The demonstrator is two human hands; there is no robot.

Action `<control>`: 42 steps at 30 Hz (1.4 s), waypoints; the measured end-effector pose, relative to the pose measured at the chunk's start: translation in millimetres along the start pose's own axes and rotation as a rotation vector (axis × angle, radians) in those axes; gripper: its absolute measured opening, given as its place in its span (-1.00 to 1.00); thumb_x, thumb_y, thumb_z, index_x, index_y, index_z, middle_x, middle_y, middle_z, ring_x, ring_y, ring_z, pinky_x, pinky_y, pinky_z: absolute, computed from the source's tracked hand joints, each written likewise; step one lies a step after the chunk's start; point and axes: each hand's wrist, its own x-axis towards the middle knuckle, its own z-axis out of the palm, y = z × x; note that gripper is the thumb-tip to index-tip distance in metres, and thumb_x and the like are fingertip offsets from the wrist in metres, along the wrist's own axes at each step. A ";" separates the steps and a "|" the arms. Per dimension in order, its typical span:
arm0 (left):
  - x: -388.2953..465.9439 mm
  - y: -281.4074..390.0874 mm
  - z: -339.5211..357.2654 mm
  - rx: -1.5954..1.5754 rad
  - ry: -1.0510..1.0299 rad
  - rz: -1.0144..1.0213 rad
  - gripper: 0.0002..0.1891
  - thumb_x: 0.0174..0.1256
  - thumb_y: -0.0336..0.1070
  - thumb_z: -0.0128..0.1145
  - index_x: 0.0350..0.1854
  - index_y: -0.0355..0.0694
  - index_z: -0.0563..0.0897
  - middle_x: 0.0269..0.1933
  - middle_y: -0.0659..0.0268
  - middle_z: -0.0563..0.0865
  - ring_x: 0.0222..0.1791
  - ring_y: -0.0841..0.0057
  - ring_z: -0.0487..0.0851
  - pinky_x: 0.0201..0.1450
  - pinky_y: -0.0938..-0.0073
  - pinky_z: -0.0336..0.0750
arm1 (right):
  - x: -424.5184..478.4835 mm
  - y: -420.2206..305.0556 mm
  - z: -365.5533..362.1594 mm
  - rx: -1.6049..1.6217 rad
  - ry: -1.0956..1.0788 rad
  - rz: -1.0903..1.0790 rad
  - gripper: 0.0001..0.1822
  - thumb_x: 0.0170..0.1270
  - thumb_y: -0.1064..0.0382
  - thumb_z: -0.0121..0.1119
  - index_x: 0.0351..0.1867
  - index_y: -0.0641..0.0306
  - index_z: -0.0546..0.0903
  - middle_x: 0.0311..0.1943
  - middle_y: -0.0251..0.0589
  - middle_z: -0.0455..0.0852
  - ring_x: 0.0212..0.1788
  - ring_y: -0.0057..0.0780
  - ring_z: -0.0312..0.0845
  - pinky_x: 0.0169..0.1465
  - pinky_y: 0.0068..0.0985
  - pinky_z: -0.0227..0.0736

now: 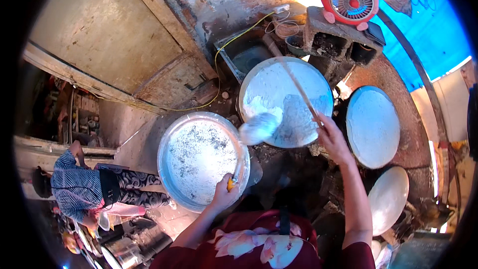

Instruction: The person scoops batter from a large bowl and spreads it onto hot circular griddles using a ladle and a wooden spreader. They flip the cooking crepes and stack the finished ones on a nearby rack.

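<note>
My left hand (226, 190) grips the yellow handle of a large ladle or skimmer (258, 129). Its head is blurred and hangs over the near left edge of a wide round pan (244, 86). White material (269, 82) covers much of that pan, while its near right part looks grey. My right hand (330, 136) is closed around a long wooden stick (297, 82), which slants across the pan towards its far side. Close by my left hand stands a large round metal basin (162, 179), with a pale, dark-speckled inside. Whether the speckles are contents or bare metal is unclear.
To the right lean two round lids or pans (373, 127) (390, 200). Behind the pan are a metal sink-like container (246, 54) and a pink fan (351, 3) on concrete blocks (317, 26). A yellow cable (216, 63) crosses the floor. Another person (82, 185) stands at left.
</note>
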 end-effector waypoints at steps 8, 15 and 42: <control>-53.0 21.0 -49.6 -0.885 -0.130 -0.239 -0.86 0.46 -0.24 -0.02 -0.33 -0.09 0.41 -0.68 0.50 0.26 -0.80 0.72 0.18 -0.80 0.64 0.08 | -37.8 26.4 230.7 0.274 0.146 0.271 -0.58 0.54 0.19 -0.11 0.38 0.11 0.37 -0.54 -0.34 0.60 -0.67 -0.71 0.35 -0.61 -0.63 0.29; -108.0 -31.8 -85.7 -0.922 -0.105 -0.273 -0.82 0.50 -0.20 0.01 -0.32 -0.11 0.45 -0.64 0.50 0.31 -0.72 0.70 0.28 -0.71 0.66 0.19 | -23.4 54.5 291.4 0.332 0.419 0.324 -0.57 0.55 0.16 -0.15 0.39 0.07 0.37 -0.58 -0.48 0.42 -0.64 -0.74 0.27 -0.58 -0.69 0.24; -101.1 -37.2 -88.5 -0.686 -0.782 -0.253 -0.81 0.39 -0.27 0.13 -0.13 -0.28 0.62 -0.19 0.19 0.56 -0.17 0.41 0.59 0.00 0.23 0.57 | -81.0 94.6 276.2 0.283 0.600 0.299 -0.55 0.56 0.15 -0.19 0.43 -0.03 0.33 -0.63 -0.50 0.34 -0.64 -0.75 0.23 -0.58 -0.66 0.23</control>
